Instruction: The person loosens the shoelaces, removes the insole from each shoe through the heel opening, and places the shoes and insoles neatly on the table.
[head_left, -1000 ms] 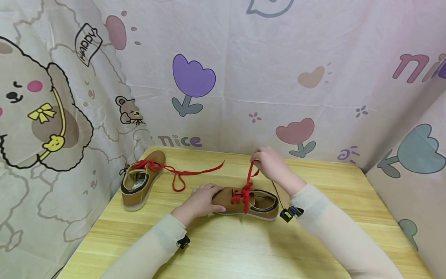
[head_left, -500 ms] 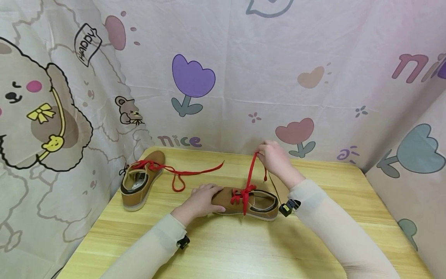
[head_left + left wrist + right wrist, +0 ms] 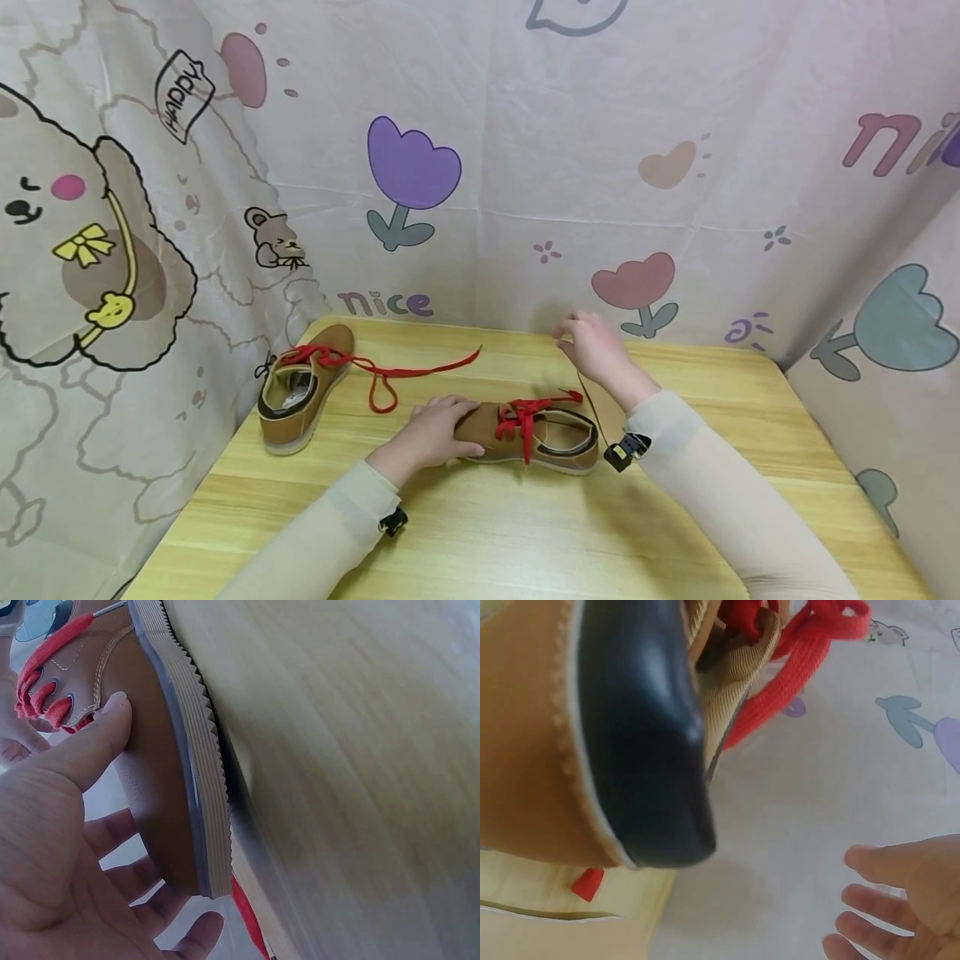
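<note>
A brown leather shoe [image 3: 486,423] with a tan sole lies on the table, toe to the left. My left hand [image 3: 429,433] grips its toe; in the left wrist view the thumb presses the upper and the fingers lie round the far side. The shoe's red shoelace [image 3: 528,440] is crossed at the throat, one end hanging down the near side and the other trailing past the far side of the opening. My right hand [image 3: 597,350] hovers beyond the heel with nothing in its fingers. The right wrist view shows the dark heel collar [image 3: 641,742] close up.
A matching brown shoe [image 3: 283,430] stands at the table's left, its red lace [image 3: 420,372] stretched rightward with a loop. Printed fabric curtains [image 3: 510,167] enclose the back and sides of the wooden table [image 3: 480,533].
My right hand first drew the lace end up and rightward, then let it go. That end has dropped to the shoe's far side. My left hand stays on the toe.
</note>
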### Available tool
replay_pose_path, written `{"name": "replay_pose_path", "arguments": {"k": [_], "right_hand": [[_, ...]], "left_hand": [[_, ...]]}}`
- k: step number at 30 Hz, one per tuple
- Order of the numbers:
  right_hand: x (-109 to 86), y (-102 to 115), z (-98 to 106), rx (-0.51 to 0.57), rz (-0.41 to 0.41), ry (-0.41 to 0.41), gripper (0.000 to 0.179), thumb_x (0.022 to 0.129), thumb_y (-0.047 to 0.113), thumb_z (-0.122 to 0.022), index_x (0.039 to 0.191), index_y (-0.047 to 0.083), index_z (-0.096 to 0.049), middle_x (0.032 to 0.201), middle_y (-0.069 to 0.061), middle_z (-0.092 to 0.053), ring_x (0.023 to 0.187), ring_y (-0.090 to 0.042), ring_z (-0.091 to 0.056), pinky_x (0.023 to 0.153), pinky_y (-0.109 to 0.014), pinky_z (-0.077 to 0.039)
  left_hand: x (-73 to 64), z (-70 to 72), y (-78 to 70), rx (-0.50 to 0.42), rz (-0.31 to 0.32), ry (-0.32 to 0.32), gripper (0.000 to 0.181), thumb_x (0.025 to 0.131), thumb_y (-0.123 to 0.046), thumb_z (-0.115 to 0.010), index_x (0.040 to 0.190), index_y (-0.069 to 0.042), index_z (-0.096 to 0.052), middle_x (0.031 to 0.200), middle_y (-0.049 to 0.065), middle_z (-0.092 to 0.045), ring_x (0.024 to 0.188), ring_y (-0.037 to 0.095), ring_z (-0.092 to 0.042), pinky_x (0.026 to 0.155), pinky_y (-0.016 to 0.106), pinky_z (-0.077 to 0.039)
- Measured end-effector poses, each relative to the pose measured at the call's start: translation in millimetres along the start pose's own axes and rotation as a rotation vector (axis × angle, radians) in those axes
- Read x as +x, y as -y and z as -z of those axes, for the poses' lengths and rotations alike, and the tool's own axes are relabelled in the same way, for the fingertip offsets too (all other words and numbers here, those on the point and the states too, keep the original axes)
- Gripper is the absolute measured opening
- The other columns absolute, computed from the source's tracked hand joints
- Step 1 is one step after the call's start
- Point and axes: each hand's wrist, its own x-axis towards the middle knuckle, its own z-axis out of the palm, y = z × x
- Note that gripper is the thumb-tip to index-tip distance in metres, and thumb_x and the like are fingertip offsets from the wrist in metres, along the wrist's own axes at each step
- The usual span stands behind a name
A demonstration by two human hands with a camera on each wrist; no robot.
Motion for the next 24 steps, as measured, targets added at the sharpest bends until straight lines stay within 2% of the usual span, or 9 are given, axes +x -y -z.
{"name": "replay_pose_path", "arguments": {"k": [14,24], "right_hand": [[-22.5,22.3,6.5,0.017,0.176,0.05,0.011,0.087,0.007,-0.078,0.097,0.009,-0.077,0.11,-0.01,-0.066,0.104,-0.033,-0.061,0.091,-0.045,-0.052],[-37.1,40.2,11.7,-0.06,0.29,0.047,0.014,0.084,0.015,-0.082,0.096,0.016,-0.077,0.112,-0.003,-0.067,0.101,-0.027,-0.064,0.081,-0.042,-0.055]], "left_hand": [[0.7,0.0,-1.1,-0.006,-0.007,-0.001,0.078,0.083,-0.052,-0.077,0.148,-0.017,-0.051,0.147,0.01,-0.051,0.132,0.035,-0.046,0.099,0.058,-0.035],[-0.2,1.4,-1.6,-0.01,-0.003,-0.008,0.079,0.083,-0.051,-0.078,0.148,-0.015,-0.051,0.146,0.011,-0.051,0.131,0.036,-0.046,0.099,0.059,-0.035]]}}
